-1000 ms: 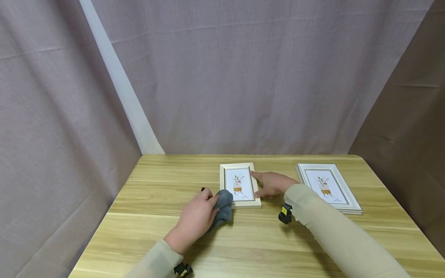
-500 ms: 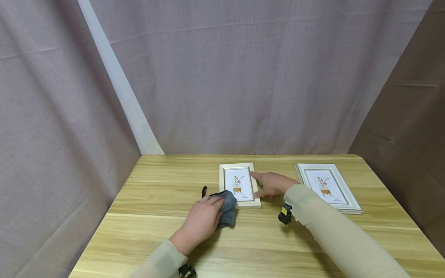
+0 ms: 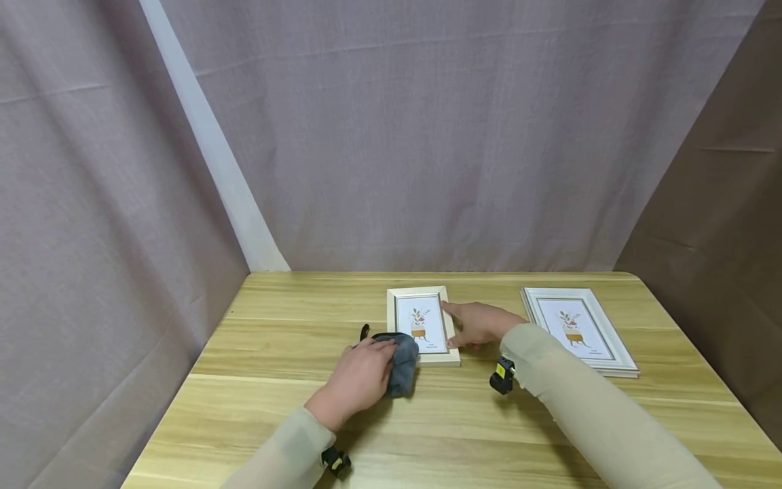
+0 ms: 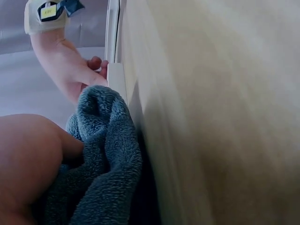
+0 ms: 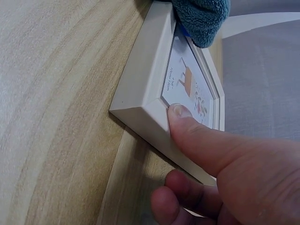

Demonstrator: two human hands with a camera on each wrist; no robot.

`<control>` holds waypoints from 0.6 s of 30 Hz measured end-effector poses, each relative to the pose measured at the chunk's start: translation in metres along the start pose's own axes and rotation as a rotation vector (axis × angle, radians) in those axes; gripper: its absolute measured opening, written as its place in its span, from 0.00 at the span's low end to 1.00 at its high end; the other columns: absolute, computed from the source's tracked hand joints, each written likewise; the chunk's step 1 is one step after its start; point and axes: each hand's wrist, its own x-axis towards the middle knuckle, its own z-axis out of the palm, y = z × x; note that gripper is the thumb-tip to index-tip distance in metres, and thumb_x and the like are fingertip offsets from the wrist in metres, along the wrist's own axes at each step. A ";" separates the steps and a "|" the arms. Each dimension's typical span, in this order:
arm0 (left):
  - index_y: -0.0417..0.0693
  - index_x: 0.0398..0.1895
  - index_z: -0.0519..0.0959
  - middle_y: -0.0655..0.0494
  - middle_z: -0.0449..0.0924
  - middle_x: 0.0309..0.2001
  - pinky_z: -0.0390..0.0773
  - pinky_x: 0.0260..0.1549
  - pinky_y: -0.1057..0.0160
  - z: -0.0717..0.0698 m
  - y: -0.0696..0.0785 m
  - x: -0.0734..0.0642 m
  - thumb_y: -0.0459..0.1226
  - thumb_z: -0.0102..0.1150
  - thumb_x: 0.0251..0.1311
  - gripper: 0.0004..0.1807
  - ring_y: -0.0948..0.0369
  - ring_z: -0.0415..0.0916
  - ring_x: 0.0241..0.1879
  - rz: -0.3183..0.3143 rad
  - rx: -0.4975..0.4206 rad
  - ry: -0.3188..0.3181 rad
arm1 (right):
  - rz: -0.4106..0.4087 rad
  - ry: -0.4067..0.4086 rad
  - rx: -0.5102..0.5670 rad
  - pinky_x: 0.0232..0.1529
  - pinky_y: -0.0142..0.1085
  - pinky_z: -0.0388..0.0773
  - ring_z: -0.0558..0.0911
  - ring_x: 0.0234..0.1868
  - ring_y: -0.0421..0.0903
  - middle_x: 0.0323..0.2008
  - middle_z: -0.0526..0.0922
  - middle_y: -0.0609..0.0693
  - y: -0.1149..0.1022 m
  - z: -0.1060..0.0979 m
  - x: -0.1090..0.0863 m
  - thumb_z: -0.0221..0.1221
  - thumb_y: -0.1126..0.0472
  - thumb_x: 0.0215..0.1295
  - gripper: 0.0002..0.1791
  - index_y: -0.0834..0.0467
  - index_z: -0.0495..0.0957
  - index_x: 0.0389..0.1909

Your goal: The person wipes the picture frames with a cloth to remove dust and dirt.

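A cream picture frame (image 3: 452, 358) lies flat on the table with a potted-plant print inside. My left hand (image 3: 359, 377) holds a bunched blue-grey cloth (image 3: 403, 367) against the frame's lower left corner, hiding that corner. In the left wrist view the fluffy cloth (image 4: 110, 154) bulges out past my thumb side. My right hand (image 3: 479, 322) grips the frame's right side. The right wrist view shows its thumb (image 5: 197, 138) pressed on the border near a corner, other fingers curled beside the outer edge.
Another picture frame (image 3: 617, 339), white with a similar print, lies at the table's right, apparently on top of another one. The wooden table (image 3: 275, 353) ends at a grey curtain (image 3: 397, 149) behind. A black loop (image 3: 364, 331) sticks up beside the cloth.
My left hand has shifted slightly right with the cloth, its fingers now laid further over it. More of the black loop shows. The right hand and both frames have stayed put.
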 end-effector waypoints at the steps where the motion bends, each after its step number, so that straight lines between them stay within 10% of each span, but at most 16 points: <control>1: 0.46 0.67 0.86 0.54 0.85 0.67 0.85 0.52 0.40 0.001 -0.001 0.002 0.38 0.62 0.79 0.18 0.49 0.82 0.64 0.000 -0.005 0.004 | 0.004 0.000 0.002 0.36 0.39 0.77 0.81 0.21 0.45 0.21 0.79 0.49 0.000 0.000 0.000 0.74 0.51 0.72 0.59 0.57 0.45 0.90; 18: 0.48 0.62 0.88 0.55 0.87 0.64 0.86 0.52 0.43 0.004 -0.012 0.030 0.33 0.55 0.78 0.17 0.47 0.85 0.59 -0.024 -0.050 -0.011 | 0.017 0.011 0.018 0.35 0.42 0.79 0.80 0.22 0.46 0.36 0.87 0.50 0.005 -0.003 -0.007 0.75 0.50 0.71 0.58 0.53 0.48 0.91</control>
